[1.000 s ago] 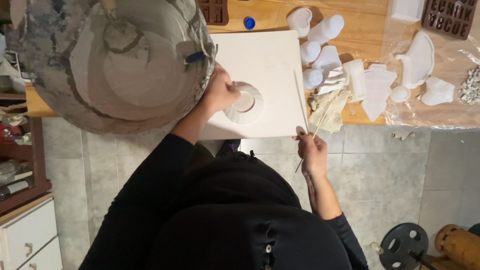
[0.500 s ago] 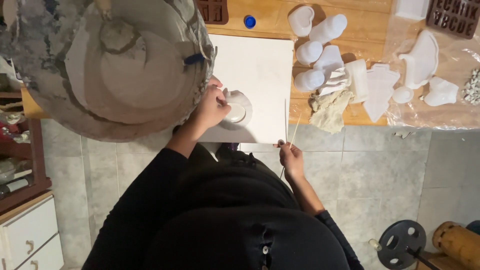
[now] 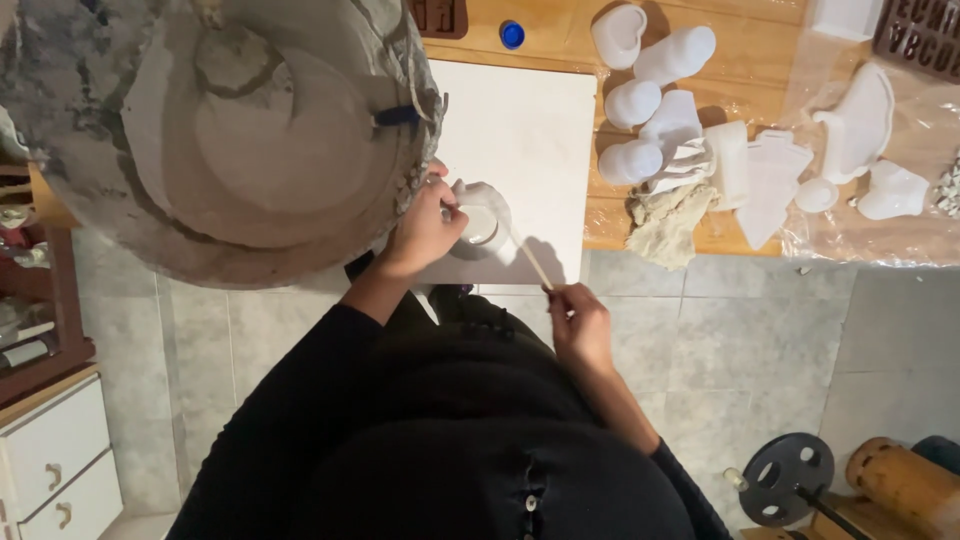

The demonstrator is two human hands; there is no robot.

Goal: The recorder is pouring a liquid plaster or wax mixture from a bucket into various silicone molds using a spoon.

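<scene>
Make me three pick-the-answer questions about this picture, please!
1. Where is the small white cup?
A. on the white board
B. on the floor
C. in the drawer

2. What colour is the little cap on the wooden table?
A. red
B. blue
C. green

3. What is the right hand doing?
A. resting flat
B. holding a thin stick
C. holding the big bowl

Answers: 1 A, it sits on the white board by the left hand; 2 B, the cap is blue; 3 B, fingers pinch the thin stick.

Plaster-crusted mixing bowl (image 3: 215, 130), white plaster casts (image 3: 660, 110), blue cap (image 3: 512, 34), brown moulds (image 3: 915, 35), iron weight plate (image 3: 787, 478)
</scene>
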